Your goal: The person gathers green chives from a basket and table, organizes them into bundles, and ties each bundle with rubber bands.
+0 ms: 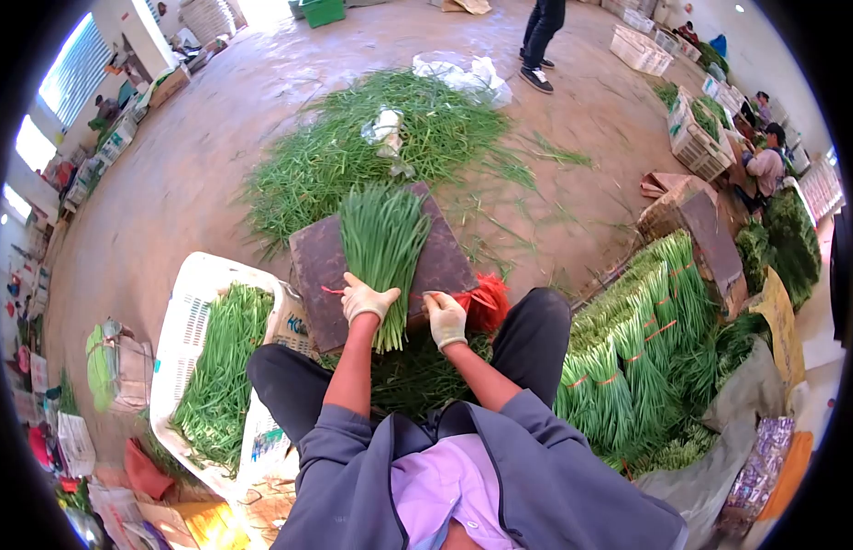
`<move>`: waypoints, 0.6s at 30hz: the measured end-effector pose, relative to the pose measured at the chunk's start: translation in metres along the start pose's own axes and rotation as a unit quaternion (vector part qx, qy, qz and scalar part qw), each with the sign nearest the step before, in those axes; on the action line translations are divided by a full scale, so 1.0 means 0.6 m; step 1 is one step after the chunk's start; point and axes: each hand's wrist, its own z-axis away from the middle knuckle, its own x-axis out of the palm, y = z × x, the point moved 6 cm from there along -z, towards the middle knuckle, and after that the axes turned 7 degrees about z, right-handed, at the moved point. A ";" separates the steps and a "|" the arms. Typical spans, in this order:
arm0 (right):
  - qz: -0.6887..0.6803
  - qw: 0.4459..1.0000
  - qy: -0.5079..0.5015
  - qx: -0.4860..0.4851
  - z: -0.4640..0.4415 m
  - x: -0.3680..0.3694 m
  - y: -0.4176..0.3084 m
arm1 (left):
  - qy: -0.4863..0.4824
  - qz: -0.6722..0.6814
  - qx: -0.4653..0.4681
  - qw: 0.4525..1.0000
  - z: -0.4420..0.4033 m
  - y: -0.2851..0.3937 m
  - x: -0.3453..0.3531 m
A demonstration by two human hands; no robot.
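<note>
A bunch of long green chives [382, 234] lies on a dark board [316, 257] in front of me, its cut ends toward my lap. My left hand [364, 300], in a pale glove, is wrapped over the lower stalks. A thin red tie [332, 291] sticks out to the left of that hand; its path under the bunch is hidden. Just right of the stalks, my right hand [446, 321], also gloved, pinches the tie's other end. A tuft of red ties [486, 302] hangs at the board's right edge, beside this hand.
A white crate [183, 316] holding loose chives stands at my left. Tied bunches [642, 357] are stacked at my right. Beyond the board lies a heap of loose chives [307, 165] with plastic bags. A person's legs [543, 37] are farther off; other people sit at right.
</note>
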 end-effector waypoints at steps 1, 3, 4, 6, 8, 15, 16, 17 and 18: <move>-0.003 1.000 -0.006 -0.006 -0.005 0.005 -0.013 | -0.013 -0.017 0.006 1.000 0.001 0.002 0.001; 0.101 0.959 -0.095 -0.249 -0.011 0.025 -0.101 | -0.041 -0.026 0.019 0.999 0.006 0.004 0.006; 0.145 0.936 -0.175 -0.267 -0.018 0.047 -0.110 | -0.058 -0.021 0.028 0.998 -0.003 -0.004 0.019; 0.195 0.911 -0.236 -0.274 -0.038 0.077 -0.115 | -0.108 -0.010 0.060 0.992 -0.007 -0.018 0.027; 0.263 0.872 -0.313 -0.269 -0.049 0.103 -0.104 | -0.128 -0.005 0.081 0.988 -0.007 -0.029 0.006; 0.258 0.873 -0.344 -0.228 -0.054 0.106 -0.099 | -0.088 0.602 -0.177 0.774 -0.121 -0.200 0.055; 0.261 0.875 -0.334 -0.236 -0.054 0.108 -0.100 | -0.053 0.513 -0.143 0.845 -0.133 -0.207 0.061; 0.260 0.875 -0.335 -0.235 -0.056 0.111 -0.098 | -0.053 0.512 -0.144 0.845 -0.148 -0.211 0.071; 0.263 0.874 -0.335 -0.233 -0.056 0.111 -0.100 | 0.023 0.359 -0.101 0.928 -0.155 -0.205 0.053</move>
